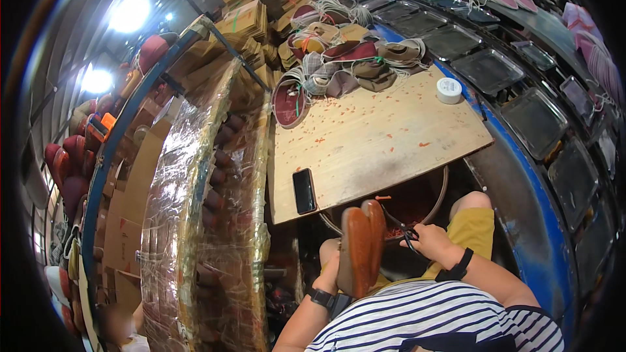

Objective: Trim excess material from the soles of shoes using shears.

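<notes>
My left hand [331, 272] grips a pair of shoes [360, 241] with brown-orange soles, held upright close to my striped shirt. Its fingers are mostly hidden behind the shoes. To the right, my right hand [432, 244] is closed around the dark handles of a pair of scissors [409, 235]. The blades point up and left, over a round bin [446, 189] between my knees. Near the scissors' tip there is a thin orange scrap [383, 197]. Reddish scraps lie inside the bin, which the shoes and board partly hide.
A wooden board [365, 137] strewn with orange scraps carries a phone [304, 190], a white jar [448, 90] and bundled shoe uppers [326, 72]. Plastic-wrapped racks [182, 208] stand left. On the right, dark trays [535, 120] line a blue-edged conveyor. Cartons [244, 21] are stacked behind.
</notes>
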A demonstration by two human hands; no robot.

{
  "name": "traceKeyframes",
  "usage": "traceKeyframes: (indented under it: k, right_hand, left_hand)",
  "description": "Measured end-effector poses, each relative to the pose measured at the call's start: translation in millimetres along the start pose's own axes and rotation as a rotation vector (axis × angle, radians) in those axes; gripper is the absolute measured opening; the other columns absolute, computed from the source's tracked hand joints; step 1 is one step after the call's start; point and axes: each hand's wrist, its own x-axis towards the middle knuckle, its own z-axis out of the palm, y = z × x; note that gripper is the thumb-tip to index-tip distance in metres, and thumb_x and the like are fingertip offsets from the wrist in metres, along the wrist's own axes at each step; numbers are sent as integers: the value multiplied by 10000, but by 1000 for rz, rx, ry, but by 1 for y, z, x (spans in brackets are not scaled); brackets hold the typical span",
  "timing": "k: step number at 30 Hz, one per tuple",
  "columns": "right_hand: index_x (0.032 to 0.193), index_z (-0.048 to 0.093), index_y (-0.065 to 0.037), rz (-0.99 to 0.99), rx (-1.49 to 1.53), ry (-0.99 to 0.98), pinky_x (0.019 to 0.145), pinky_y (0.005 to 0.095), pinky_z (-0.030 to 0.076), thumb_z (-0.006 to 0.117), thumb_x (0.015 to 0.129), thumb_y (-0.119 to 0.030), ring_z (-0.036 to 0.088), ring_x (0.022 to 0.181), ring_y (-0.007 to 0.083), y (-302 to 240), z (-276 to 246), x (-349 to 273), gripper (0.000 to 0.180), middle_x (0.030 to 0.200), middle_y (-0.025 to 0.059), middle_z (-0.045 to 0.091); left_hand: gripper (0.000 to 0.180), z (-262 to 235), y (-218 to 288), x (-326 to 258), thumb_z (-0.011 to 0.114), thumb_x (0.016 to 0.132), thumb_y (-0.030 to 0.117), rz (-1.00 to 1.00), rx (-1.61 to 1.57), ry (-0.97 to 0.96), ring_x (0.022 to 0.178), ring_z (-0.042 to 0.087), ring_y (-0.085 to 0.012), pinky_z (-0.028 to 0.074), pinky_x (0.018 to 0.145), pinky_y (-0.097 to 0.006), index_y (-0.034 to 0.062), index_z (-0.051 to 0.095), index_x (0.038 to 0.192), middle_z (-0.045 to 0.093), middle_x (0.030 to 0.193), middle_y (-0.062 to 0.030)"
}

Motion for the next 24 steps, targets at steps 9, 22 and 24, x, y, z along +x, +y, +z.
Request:
traceKeyframes:
  k: [9, 22, 24]
  right_hand:
    - [882, 614, -17, -266, -148, -90, 732, 449, 503, 687, 779, -585, 654, 835, 363, -8, -9, -31, 582, 902, 187, 663]
    - [892, 603, -17, -384, -44, -156, 667, 441, 515, 640, 820, -601, 660, 773, 370, -13, -6, -29, 589, 801, 187, 670]
    - [870, 608, -22, -381, -72, -137, 656, 440, 515, 649, 812, -600, 662, 751, 366, -12, -2, -27, 582, 781, 178, 671]
  left_hand:
    - [388, 11, 8, 13, 525, 999, 356, 173, -534, -120, 1045, 627, -220, 539, 902, -364, 62, 524, 1254, 617, 1177, -94]
    - [291, 33, 13, 9, 459, 1020, 236, 129, -210, 243, 931, 654, -226, 549, 801, -343, 9, 603, 1130, 661, 1070, -113]
    - [289, 51, 32, -9, 461, 1014, 227, 124, -223, 277, 901, 658, -220, 543, 774, -332, 0, 620, 1095, 667, 1044, -111]
